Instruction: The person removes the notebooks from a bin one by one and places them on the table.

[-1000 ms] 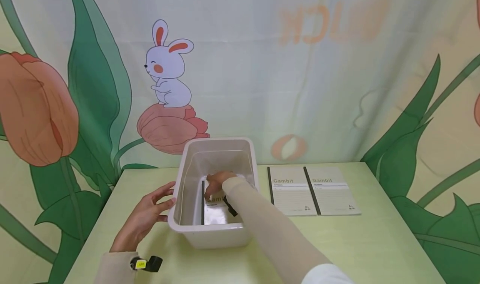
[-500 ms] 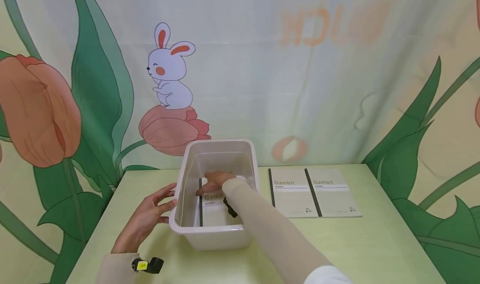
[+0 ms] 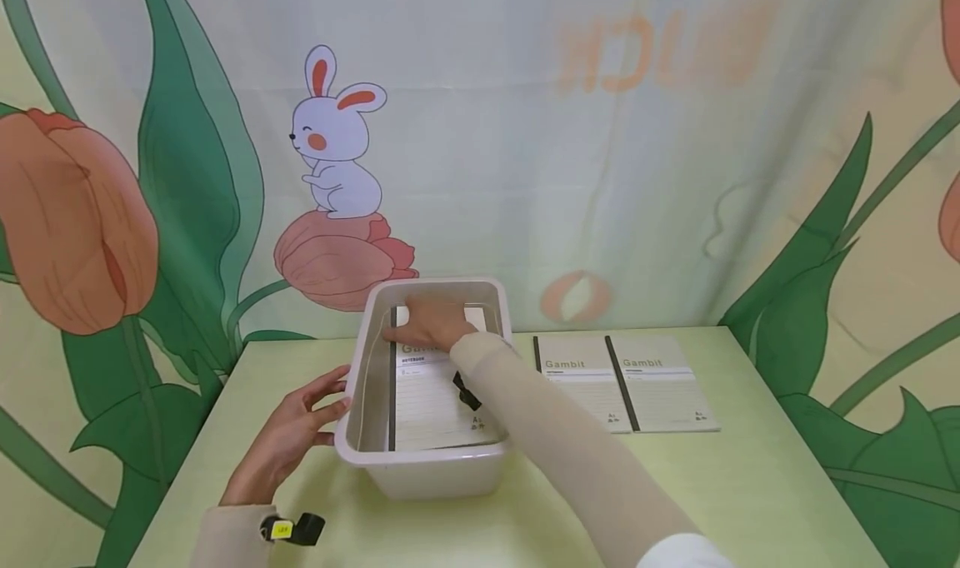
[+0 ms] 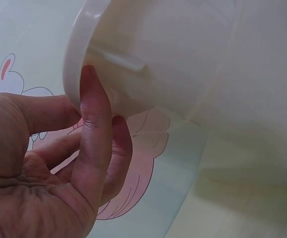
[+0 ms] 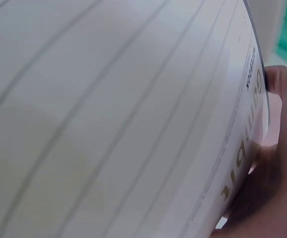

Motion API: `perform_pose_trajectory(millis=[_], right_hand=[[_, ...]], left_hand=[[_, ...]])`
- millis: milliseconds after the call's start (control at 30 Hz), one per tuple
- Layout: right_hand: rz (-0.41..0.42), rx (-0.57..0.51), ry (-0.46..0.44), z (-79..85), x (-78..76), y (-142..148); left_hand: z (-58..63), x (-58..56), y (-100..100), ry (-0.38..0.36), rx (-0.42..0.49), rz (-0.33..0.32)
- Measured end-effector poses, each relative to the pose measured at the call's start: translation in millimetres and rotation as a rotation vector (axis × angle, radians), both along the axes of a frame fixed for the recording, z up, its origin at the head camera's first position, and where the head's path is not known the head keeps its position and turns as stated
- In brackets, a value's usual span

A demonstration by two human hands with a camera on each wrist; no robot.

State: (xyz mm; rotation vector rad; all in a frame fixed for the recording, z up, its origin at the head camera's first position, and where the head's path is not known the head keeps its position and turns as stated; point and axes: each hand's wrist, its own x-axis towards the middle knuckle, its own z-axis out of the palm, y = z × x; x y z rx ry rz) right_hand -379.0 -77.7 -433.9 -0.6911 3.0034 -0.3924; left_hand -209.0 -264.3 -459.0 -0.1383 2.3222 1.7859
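Observation:
A white notebook (image 3: 431,397) with a black spine and "Gambit" on its cover is inside the pale grey plastic bin (image 3: 405,460). My right hand (image 3: 433,318), blurred, grips the notebook by its top part, fingers partly hidden from the head view. Seen from the right wrist, the lined cover (image 5: 108,124) bends close to the camera, with my right hand (image 5: 282,173) at its title end. My left hand (image 3: 296,422) pinches the bin's left rim. From the left wrist, its fingers and thumb meet at the rim edge (image 4: 76,54).
Two more such notebooks, one on the left (image 3: 585,414) and one on the right (image 3: 667,397), lie side by side on the light green table (image 3: 742,485), right of the bin. A curtain (image 3: 480,135) printed with a rabbit and tulips hangs behind.
My right hand takes hold of the notebook in the bin and raises it toward the bin's top and back. The left hand stays at the rim.

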Motion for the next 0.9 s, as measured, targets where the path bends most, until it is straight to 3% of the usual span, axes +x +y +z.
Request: perform_pose_trajectory(millis=[200, 600, 767, 900], right_hand=[[0.021, 0.005, 0.072, 46.7, 17.2, -1.2], [0.081, -0.011, 0.434, 135.2, 56.9, 8.2], [0.096, -0.005, 0.551, 160.9, 75.7, 22.4], [0.099, -0.023, 0.664, 169.9, 87.7, 42.9]], left_hand=[[-0.5, -0.3, -0.5, -0.007, 0.006, -0.007], [2.5, -0.3, -1.2, 0.013, -0.003, -0.024], [1.5, 0.0, -3.4, 0.022, -0.007, -0.017], [-1.3, 0.9, -2.6, 0.032, 0.001, -0.026]])
